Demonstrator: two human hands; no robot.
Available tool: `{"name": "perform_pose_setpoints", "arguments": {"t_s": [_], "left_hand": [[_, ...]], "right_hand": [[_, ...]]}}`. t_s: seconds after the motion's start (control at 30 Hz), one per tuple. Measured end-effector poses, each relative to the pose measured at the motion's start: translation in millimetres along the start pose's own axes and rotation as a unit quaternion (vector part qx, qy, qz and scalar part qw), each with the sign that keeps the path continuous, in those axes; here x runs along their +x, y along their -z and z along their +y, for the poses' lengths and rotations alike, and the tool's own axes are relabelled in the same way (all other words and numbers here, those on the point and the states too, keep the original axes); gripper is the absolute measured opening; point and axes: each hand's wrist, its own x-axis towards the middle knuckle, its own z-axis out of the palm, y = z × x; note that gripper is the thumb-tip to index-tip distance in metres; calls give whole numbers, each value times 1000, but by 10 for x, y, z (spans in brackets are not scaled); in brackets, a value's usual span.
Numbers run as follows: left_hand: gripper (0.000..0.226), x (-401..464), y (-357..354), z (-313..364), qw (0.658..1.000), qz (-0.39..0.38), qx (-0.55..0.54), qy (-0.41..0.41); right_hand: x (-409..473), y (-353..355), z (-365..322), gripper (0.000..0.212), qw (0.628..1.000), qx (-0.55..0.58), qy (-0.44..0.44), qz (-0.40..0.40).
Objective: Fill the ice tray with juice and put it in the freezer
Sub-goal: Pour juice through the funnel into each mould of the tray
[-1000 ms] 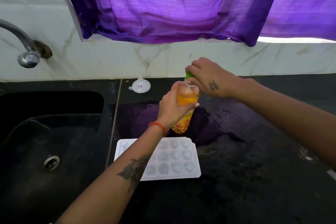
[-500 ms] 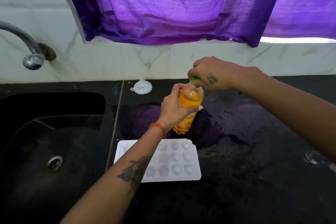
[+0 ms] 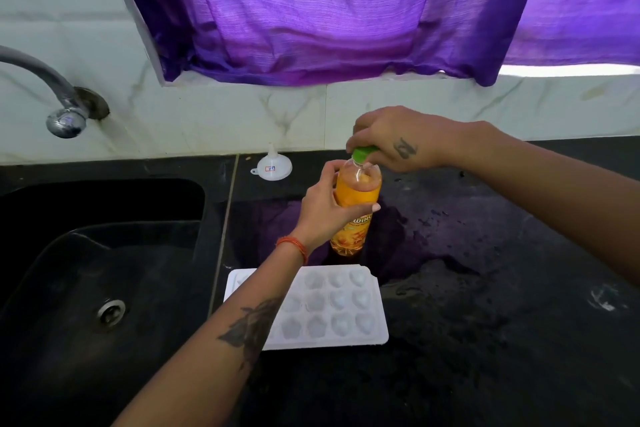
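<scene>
Forearms enter from the near edge of the black counter (image 3: 485,340); the left one crosses above a white ice tray (image 3: 332,308), which lies flat on the counter just right of the seam that borders the sink (image 3: 104,253). Tray cavities visible to the right of the forearm look pale, with no orange liquid in them. Beyond the tray's far edge stands a juice bottle (image 3: 356,198), upright with a slight tilt, its base on the counter and its orange contents reaching up to the shoulder. Left hand (image 3: 323,208), with an orange thread band at the wrist, wraps its fingers and thumb round the bottle's upper body. Right hand (image 3: 394,139) comes in from the right side and curls its fingers over the green cap (image 3: 363,152), gripping it on the bottle's neck. Farther back, near the counter's rear edge and left of the bottle, a small white funnel (image 3: 272,166) sits mouth down. A metal tap (image 3: 59,97) projects from the marble wall above the sink's far left corner. Purple curtain (image 3: 329,10) hangs over the window behind.
</scene>
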Motion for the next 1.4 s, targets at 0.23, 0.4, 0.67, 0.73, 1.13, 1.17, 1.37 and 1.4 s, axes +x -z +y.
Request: {"name": "perform_pose_setpoints", "arguments": {"t_s": [0.23,0.4,0.67,0.73,1.13,1.17,1.37,1.4], "left_hand": [[72,-37,2,-12,1000,-10,3,-2],[76,-32,45,-29,999,-36,-1,3],[71,-41,36,-4,998,-56,-8,-2],[73,-25,61,-6,998,-69,-14,0],[77,-14,81,-14,995,-91,-33,8],[78,-15,83,-18,995,-92,-36,8],[77,-7,60,-12,996,-84,-42,6],[77,-8,60,-12,996,-84,-41,4]], "right_hand": [[77,59,3,45,995,31,-78,-47],[90,63,-124,32,998,-50,-22,-40],[75,57,-71,44,996,-17,-71,-52],[83,59,-110,36,997,-26,-50,-52],[120,104,-125,32,994,-16,-69,-81],[121,115,-129,29,995,-19,-52,-79],[62,120,-98,47,996,31,-50,-70],[55,107,-94,50,995,32,-70,-63]]}}
